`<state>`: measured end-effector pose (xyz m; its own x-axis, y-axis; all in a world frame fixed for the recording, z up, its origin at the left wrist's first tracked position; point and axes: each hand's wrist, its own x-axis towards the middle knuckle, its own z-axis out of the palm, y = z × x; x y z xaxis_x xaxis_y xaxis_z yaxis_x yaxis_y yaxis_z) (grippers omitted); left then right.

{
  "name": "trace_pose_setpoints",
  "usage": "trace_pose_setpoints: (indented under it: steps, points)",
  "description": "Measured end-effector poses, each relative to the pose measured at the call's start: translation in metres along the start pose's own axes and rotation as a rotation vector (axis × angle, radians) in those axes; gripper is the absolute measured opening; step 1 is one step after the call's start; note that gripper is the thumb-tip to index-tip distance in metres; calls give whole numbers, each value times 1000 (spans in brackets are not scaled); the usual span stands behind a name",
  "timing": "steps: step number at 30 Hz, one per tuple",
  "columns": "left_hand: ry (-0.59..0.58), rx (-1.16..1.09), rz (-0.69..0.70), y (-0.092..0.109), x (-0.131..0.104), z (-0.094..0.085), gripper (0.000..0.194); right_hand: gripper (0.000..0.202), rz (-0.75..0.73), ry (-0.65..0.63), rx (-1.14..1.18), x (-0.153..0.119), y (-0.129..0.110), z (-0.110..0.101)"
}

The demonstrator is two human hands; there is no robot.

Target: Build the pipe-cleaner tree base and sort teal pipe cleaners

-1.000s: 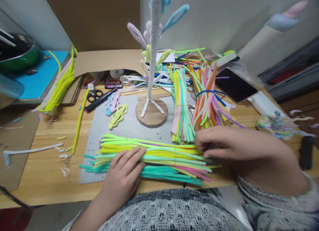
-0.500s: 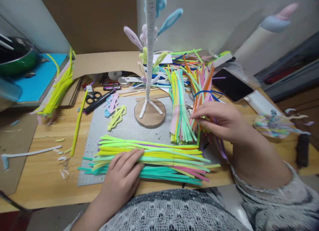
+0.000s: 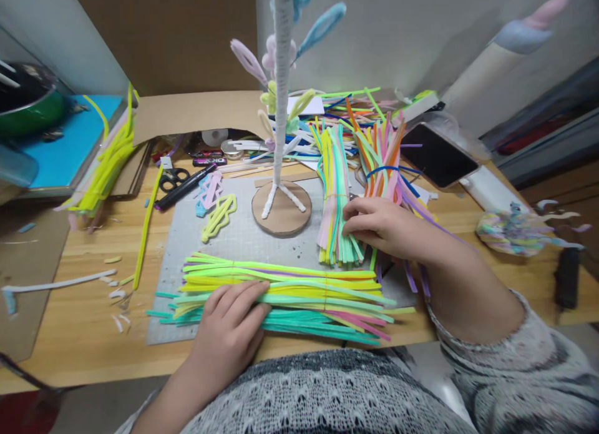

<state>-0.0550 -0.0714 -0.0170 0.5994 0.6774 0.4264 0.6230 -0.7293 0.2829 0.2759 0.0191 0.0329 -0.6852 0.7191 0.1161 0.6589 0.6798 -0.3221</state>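
Note:
My left hand (image 3: 234,325) lies flat, fingers slightly spread, on the long yellow, green and teal pipe-cleaner bundles (image 3: 299,296) near the front edge. My right hand (image 3: 374,225) touches the right side of an upright pastel and yellow bundle (image 3: 334,203), its fingers bent together; what they grip, if anything, is hidden. Beside it stands an orange and pink bundle (image 3: 381,178) tied with blue. A white wrapped stem (image 3: 282,97) with small fuzzy flowers and loops rises from a round cardboard base (image 3: 281,218).
Scissors (image 3: 173,179), a black marker (image 3: 185,187) and zigzag pipe-cleaner pieces (image 3: 219,217) are left of the base. A phone (image 3: 440,156) lies at the right. Loose pipe cleaners fill the back; a green bowl (image 3: 32,112) stands far left.
My right hand has moved left from the orange and pink bundle to the side of the pastel and yellow one. My left hand stays where it was.

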Motion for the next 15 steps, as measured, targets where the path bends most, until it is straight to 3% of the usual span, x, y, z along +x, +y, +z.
trace_pose_setpoints:
  steps: [9,15]
  points:
    - [-18,26,11,-1,0,-2,13,16,26,13,90,1,-1,-1]
    - [-28,34,18,-1,0,-2,14,10,98,275,195,21,-13,6]
